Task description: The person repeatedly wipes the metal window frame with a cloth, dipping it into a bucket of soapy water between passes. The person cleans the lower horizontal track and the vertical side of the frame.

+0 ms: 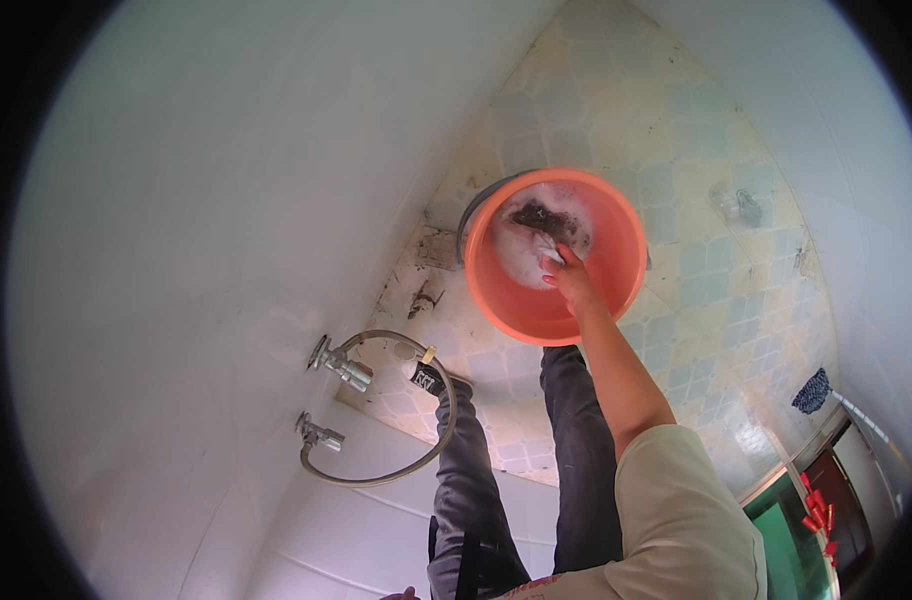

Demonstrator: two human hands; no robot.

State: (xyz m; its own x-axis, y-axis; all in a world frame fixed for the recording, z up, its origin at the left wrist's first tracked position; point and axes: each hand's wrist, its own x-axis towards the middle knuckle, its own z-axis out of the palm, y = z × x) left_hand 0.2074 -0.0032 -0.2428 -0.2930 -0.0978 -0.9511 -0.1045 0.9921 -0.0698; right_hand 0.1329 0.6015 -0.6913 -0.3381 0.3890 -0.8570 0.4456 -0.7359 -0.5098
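Observation:
My right hand (570, 276) reaches down into an orange plastic bucket (630, 225) on the floor. Its fingers pinch a wet whitish cloth (547, 246), whose lower part dips into foamy water (517, 255). A dark patch (538, 216) shows among the suds beyond the cloth; I cannot tell whether it is dark water or fabric. Only the fingertips of my left hand (405, 595) peek in at the bottom edge, and whether they hold anything is hidden. The bucket's grey handle (477, 206) hangs down on its left side.
Two chrome valves (343, 367) stick out of the left wall, joined by a looping braided hose (453, 405) near my left leg. A blue mop head (811, 391) rests by the right wall. Crumpled clear plastic (747, 207) lies on the tiled floor (651, 112).

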